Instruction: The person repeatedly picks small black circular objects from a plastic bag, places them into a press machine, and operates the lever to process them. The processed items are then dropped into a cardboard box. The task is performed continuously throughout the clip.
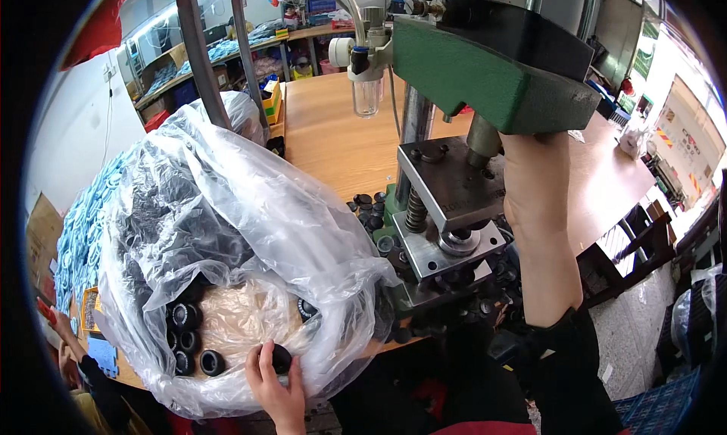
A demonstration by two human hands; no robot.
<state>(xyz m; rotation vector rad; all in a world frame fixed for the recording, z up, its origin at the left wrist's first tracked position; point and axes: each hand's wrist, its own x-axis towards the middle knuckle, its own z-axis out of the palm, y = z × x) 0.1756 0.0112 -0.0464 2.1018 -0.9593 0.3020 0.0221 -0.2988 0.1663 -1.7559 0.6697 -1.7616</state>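
My left hand (pixel 274 386) is closed around a small black toy tyre (pixel 282 359) at the near edge of a clear plastic bag (pixel 288 230). Several similar black tyres (pixel 212 362) lie in the bag's opening, left of that hand. To the right stands a press with a green head (pixel 485 75). My right hand (pixel 536 174) reaches up against the underside of this head; its fingers are hidden behind it. Below the head, a steel die set has an upper plate (pixel 454 181) and a lower plate (pixel 424 246), with a round metal seat (pixel 460 242) between them.
Small black parts (pixel 369 208) are scattered around the press base. A clear-bowled air filter (pixel 366 94) hangs beside the press. Light blue pieces (pixel 83 238) are heaped at far left, near another person's hand (pixel 60 325). A wooden table (pixel 326 124) extends behind.
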